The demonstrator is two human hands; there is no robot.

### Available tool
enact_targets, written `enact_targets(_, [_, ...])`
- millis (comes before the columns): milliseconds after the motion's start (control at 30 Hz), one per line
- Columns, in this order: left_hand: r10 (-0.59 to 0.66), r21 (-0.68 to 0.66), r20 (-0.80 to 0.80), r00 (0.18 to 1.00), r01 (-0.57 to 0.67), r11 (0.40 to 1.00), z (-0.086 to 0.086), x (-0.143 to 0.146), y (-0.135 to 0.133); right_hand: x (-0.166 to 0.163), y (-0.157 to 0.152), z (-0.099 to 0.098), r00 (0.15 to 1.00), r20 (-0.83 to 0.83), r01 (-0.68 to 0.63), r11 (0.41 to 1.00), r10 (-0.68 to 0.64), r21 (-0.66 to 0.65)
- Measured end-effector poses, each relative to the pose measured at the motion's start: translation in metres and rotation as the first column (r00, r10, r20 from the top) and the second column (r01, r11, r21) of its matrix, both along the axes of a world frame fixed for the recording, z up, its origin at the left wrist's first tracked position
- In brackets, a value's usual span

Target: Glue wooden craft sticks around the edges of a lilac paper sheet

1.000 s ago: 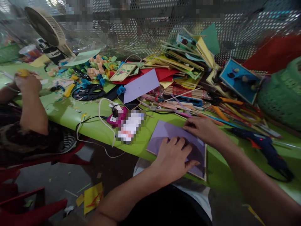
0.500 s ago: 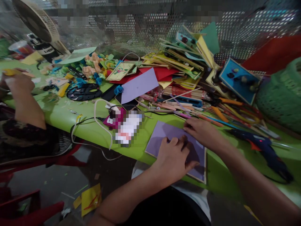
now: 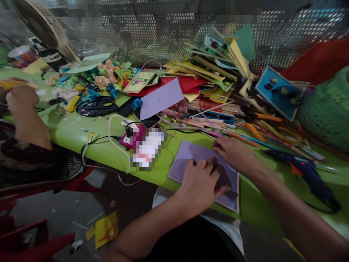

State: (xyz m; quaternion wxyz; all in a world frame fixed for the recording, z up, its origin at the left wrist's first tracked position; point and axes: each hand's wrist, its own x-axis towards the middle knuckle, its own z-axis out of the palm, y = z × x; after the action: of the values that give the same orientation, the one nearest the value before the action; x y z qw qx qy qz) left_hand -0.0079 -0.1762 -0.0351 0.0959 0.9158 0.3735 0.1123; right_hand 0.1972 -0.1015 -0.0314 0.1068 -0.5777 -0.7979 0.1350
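Observation:
A purple card panel with thin pale strips along its near and right edges lies flat on the green table. My left hand rests on its middle, fingers bent and spread apart, thumb toward the right edge. At the panel's far edge is my right hand, its fingers curled and pressed together; whatever is between them is hidden. A dark blue glue gun with a red trigger and a small red light lies to the right of my right forearm.
A phone and white cable lie left of the panel. Behind are sticks, orange-handled pliers, a loose purple sheet and piled framed cards. A green basket stands right. Another person's hand holds something yellow at left.
My hands and the purple panel stay almost still. At the left, the other person's hand and the yellow thing in it have shifted slightly.

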Motion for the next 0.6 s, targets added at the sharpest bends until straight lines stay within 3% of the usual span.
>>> enact_targets(200, [0.003, 0.000, 0.002, 1.000, -0.003, 1.000, -0.0009, 0.0003, -0.0001, 0.0071, 0.0066, 0.0046, 0.999, -0.025, -0.047, 0.998, 0.046, -0.049])
enact_targets(600, [0.005, 0.003, 0.003, 1.000, -0.005, 1.000, 0.0013, -0.0006, 0.0005, 0.0033, 0.0049, 0.0017, 1.000, -0.013, -0.015, 0.999, 0.014, -0.037])
